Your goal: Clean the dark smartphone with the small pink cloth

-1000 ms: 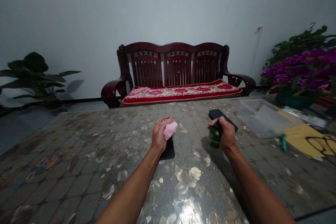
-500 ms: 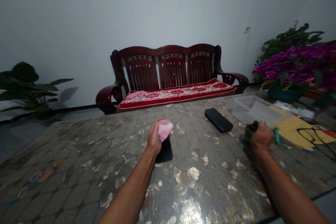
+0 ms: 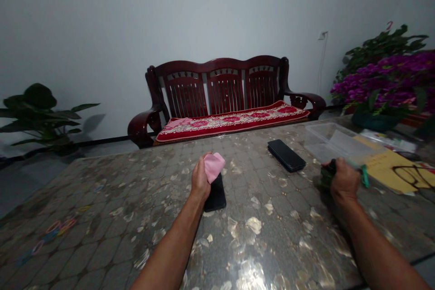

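Note:
My left hand (image 3: 201, 177) is closed around a folded pink cloth (image 3: 215, 166). Just beneath it a black phone (image 3: 216, 195) lies on the patterned tabletop, its far end covered by the hand and cloth. At the right, my right hand (image 3: 345, 179) is closed on a dark green object with a black top (image 3: 326, 177). The fingers hide most of that object, and blur keeps its kind unclear. Between the two hands, farther back, lies a second dark phone-like object (image 3: 286, 155), apart from both.
A clear plastic box (image 3: 335, 138) and a yellow envelope (image 3: 390, 170) lie beyond my right hand, with a green item (image 3: 364, 176) and black-framed glasses (image 3: 408, 176). Purple flowers (image 3: 380, 81) stand behind. Colourful rubber bands (image 3: 59, 226) lie at the left; a wooden bench (image 3: 220, 95) stands beyond the table.
The whole view has shifted slightly, so things appear a little farther right. My right hand has moved slightly and is blurred. Both hands keep their grip.

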A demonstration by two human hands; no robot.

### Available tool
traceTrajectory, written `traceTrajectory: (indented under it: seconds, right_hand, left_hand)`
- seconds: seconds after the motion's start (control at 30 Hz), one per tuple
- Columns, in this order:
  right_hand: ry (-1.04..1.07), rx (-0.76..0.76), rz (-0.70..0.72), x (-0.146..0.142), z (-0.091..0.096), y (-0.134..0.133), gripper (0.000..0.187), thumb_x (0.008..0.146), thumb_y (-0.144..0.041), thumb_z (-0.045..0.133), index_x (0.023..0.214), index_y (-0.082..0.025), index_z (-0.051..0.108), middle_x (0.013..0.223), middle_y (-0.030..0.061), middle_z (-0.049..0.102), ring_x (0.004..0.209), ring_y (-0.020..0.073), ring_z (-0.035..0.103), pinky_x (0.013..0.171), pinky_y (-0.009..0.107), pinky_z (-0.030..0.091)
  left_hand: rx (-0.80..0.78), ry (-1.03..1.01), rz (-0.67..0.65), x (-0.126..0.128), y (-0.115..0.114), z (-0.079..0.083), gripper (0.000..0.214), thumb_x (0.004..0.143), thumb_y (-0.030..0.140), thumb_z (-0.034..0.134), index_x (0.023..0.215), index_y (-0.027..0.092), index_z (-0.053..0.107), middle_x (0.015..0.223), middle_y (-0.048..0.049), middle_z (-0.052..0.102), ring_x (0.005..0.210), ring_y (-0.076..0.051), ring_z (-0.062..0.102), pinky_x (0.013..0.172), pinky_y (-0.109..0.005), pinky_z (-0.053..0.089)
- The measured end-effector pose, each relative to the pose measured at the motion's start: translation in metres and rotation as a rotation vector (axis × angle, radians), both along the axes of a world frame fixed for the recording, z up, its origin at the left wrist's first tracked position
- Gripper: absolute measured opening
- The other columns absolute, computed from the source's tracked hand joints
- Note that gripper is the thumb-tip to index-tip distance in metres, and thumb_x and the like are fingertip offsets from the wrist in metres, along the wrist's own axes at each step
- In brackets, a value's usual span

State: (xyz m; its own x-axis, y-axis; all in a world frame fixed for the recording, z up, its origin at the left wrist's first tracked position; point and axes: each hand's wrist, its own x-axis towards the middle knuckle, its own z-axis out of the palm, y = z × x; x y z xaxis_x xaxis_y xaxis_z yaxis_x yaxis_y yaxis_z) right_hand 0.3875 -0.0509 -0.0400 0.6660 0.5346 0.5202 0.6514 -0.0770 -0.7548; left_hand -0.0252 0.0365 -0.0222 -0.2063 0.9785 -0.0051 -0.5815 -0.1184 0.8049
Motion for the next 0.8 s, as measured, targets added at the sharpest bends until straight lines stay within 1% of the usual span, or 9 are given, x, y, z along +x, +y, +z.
traceTrajectory:
  seconds: [0.07, 0.1, 0.2, 0.3, 0.37, 0.43, 0.5, 0.6, 0.8]
  right_hand:
    - [0.055, -0.054, 0.064, -0.024, 0.017, -0.002, 0.058, 0.085, -0.069, 0.036, 0.065, -0.024, 0.066, 0.068, 0.0103, 0.065, 0.068, 0.0252, 0.059, 0.067, 0.038, 0.04]
    - [0.082, -0.053, 0.113, -0.039, 0.025, -0.001, 0.055, 0.082, -0.069, 0.041, 0.064, -0.024, 0.066, 0.066, 0.0085, 0.065, 0.067, 0.0246, 0.058, 0.066, 0.037, 0.041]
    - [0.135, -0.002, 0.377, -0.089, 0.045, 0.004, 0.051, 0.082, -0.064, 0.044, 0.057, -0.024, 0.064, 0.063, 0.0052, 0.064, 0.066, 0.0226, 0.057, 0.067, 0.034, 0.042]
    - [0.184, 0.022, 0.594, -0.138, 0.055, 0.012, 0.046, 0.085, -0.056, 0.046, 0.058, -0.022, 0.063, 0.064, 0.0042, 0.065, 0.066, 0.021, 0.057, 0.067, 0.032, 0.042]
    - [0.196, 0.017, 0.686, -0.167, 0.059, 0.017, 0.045, 0.085, -0.052, 0.046, 0.059, -0.02, 0.064, 0.063, 0.0038, 0.064, 0.064, 0.0192, 0.057, 0.066, 0.03, 0.041]
    - [0.204, 0.014, 0.744, -0.189, 0.061, 0.021, 0.046, 0.085, -0.051, 0.044, 0.057, -0.02, 0.063, 0.06, 0.0034, 0.063, 0.062, 0.0179, 0.056, 0.065, 0.029, 0.04]
    - [0.217, 0.007, 0.781, -0.205, 0.062, 0.024, 0.046, 0.085, -0.051, 0.043, 0.058, -0.02, 0.063, 0.061, 0.0033, 0.063, 0.063, 0.0176, 0.057, 0.067, 0.028, 0.041]
    - [0.224, -0.041, 0.803, -0.219, 0.061, 0.027, 0.044, 0.084, -0.049, 0.043, 0.058, -0.02, 0.063, 0.061, 0.0029, 0.063, 0.062, 0.0175, 0.057, 0.066, 0.028, 0.041]
    - [0.227, -0.088, 0.807, -0.225, 0.054, 0.027, 0.043, 0.085, -0.048, 0.042, 0.059, -0.021, 0.063, 0.061, 0.0024, 0.063, 0.064, 0.0181, 0.058, 0.066, 0.027, 0.042]
  left_hand:
    - [0.051, 0.049, 0.052, 0.001, -0.001, -0.001, 0.051, 0.082, 0.058, 0.07, 0.106, 0.014, 0.073, 0.101, -0.0107, 0.076, 0.091, -0.021, 0.072, 0.081, -0.028, 0.055]
    - [0.085, 0.093, 0.078, 0.001, -0.002, -0.001, 0.053, 0.083, 0.061, 0.069, 0.108, 0.014, 0.073, 0.103, -0.0109, 0.076, 0.094, -0.021, 0.072, 0.085, -0.029, 0.054]
    - [0.2, 0.304, 0.179, 0.002, -0.009, 0.0, 0.055, 0.086, 0.064, 0.063, 0.113, 0.018, 0.072, 0.112, -0.0099, 0.074, 0.105, -0.022, 0.068, 0.095, -0.029, 0.049]
    - [0.274, 0.464, 0.239, 0.006, -0.017, 0.002, 0.056, 0.091, 0.065, 0.055, 0.115, 0.018, 0.072, 0.117, -0.0099, 0.072, 0.11, -0.023, 0.065, 0.099, -0.029, 0.046]
    - [0.293, 0.475, 0.23, 0.01, -0.021, 0.002, 0.058, 0.094, 0.065, 0.05, 0.117, 0.016, 0.07, 0.117, -0.0117, 0.072, 0.109, -0.023, 0.066, 0.098, -0.031, 0.047]
    - [0.294, 0.451, 0.222, 0.012, -0.021, 0.001, 0.058, 0.095, 0.063, 0.048, 0.117, 0.014, 0.069, 0.116, -0.0133, 0.072, 0.107, -0.023, 0.067, 0.097, -0.033, 0.048]
    - [0.283, 0.427, 0.22, 0.013, -0.02, -0.002, 0.057, 0.096, 0.061, 0.048, 0.118, 0.013, 0.068, 0.117, -0.0138, 0.072, 0.106, -0.023, 0.068, 0.097, -0.033, 0.049]
    - [0.281, 0.434, 0.211, 0.013, -0.018, -0.005, 0.055, 0.097, 0.059, 0.047, 0.119, 0.014, 0.068, 0.118, -0.0135, 0.071, 0.107, -0.023, 0.067, 0.098, -0.033, 0.048]
    - [0.283, 0.476, 0.226, 0.013, -0.021, 0.0, 0.057, 0.096, 0.061, 0.046, 0.118, 0.013, 0.069, 0.115, -0.0134, 0.072, 0.105, -0.023, 0.068, 0.094, -0.032, 0.05]
